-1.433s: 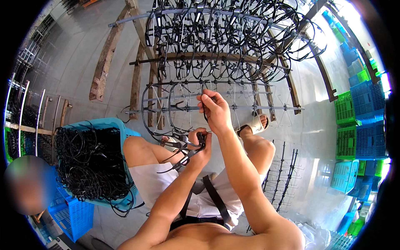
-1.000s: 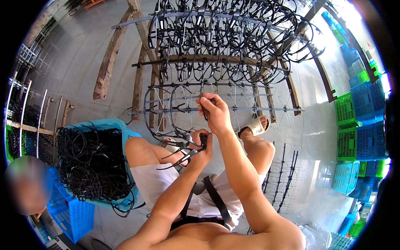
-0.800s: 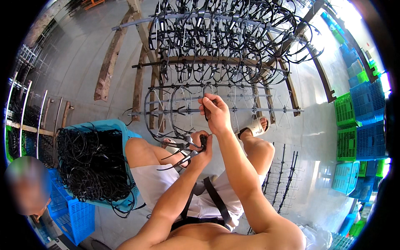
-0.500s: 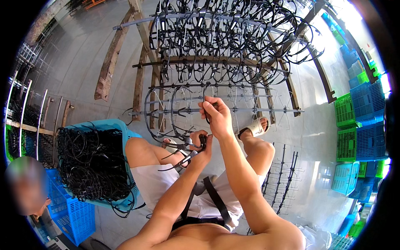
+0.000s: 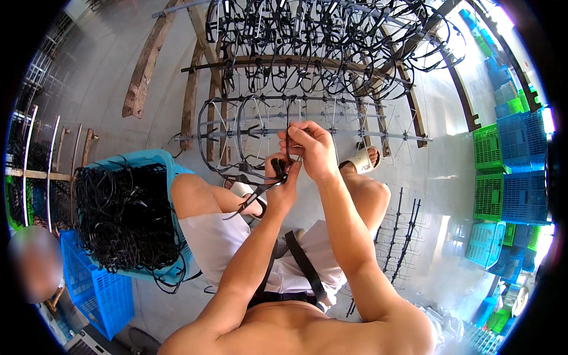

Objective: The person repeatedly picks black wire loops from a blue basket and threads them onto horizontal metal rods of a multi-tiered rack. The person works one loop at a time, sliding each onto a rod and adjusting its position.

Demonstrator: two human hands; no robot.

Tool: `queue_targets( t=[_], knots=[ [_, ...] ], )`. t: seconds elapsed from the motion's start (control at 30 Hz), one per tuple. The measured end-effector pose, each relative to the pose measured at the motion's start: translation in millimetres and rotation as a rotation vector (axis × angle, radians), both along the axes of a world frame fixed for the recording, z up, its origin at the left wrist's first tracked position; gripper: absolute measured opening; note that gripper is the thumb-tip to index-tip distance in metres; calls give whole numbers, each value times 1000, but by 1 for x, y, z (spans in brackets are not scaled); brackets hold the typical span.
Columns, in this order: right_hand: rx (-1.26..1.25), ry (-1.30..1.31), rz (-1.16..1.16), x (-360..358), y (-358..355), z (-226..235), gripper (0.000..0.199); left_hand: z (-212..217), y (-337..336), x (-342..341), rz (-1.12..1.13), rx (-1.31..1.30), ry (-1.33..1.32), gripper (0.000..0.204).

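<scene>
We sit low before a wooden rack (image 5: 195, 89) that fills the upper middle of the frame, its grey rods (image 5: 307, 133) hung with many black plastic loops (image 5: 307, 41), too many and too tangled to count. Our right hand (image 5: 310, 148), just above centre, pinches one thin black strand (image 5: 289, 127) between thumb and closed fingers, holding it taut where it hangs from the rod. Our left hand (image 5: 281, 180), just below and touching the right, is wrapped tight around a pair of scissors (image 5: 257, 192), whose blades point down and to the left; whether the blades are parted we cannot tell. We judge the step in hand to be trimming or freeing this strand at the rack, and the next move would call for bringing the blades up to the strand while the right hand keeps it steady. At the left sits one light blue basket (image 5: 148, 160) heaped with loose black pieces (image 5: 124, 219), resting against our left knee, with one darker blue crate (image 5: 97, 290) beneath it at lower left. At the right edge we count several stacked green and blue crates (image 5: 503, 171), the exact number unclear. Two sandals (image 5: 362, 160) show on the floor, and some spare grey rod frames (image 5: 402, 236) lie at lower right.
</scene>
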State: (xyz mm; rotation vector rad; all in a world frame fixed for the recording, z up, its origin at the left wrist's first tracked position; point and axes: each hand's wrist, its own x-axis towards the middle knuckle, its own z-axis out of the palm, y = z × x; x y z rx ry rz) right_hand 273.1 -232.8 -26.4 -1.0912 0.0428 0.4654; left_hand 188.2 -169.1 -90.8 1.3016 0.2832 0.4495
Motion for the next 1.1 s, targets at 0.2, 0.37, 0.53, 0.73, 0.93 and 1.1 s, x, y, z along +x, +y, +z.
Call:
queue_targets(
  t=[0.2, 0.37, 0.53, 0.73, 0.93, 1.1],
  knots=[
    [13, 9, -17, 2, 4, 2, 22, 6, 5, 1, -30, -62, 41, 24],
    [-276, -237, -141, -5, 3, 0, 35, 12, -1, -19, -32, -10, 44, 32],
    [-592, -897, 170, -69, -26, 30, 32, 49, -3, -77, -123, -119, -35, 53],
    [-138, -611, 552, -109, -33, 23, 39, 71, 28, -105, -157, -98, -85, 70],
    [80, -99, 574, -135, -29, 26, 29, 70, 47, -107, -366, 13, -67, 72],
    [127, -13, 476, -137, -30, 20, 24, 84, 54, -109, -453, -651, -11, 48]
  ],
)
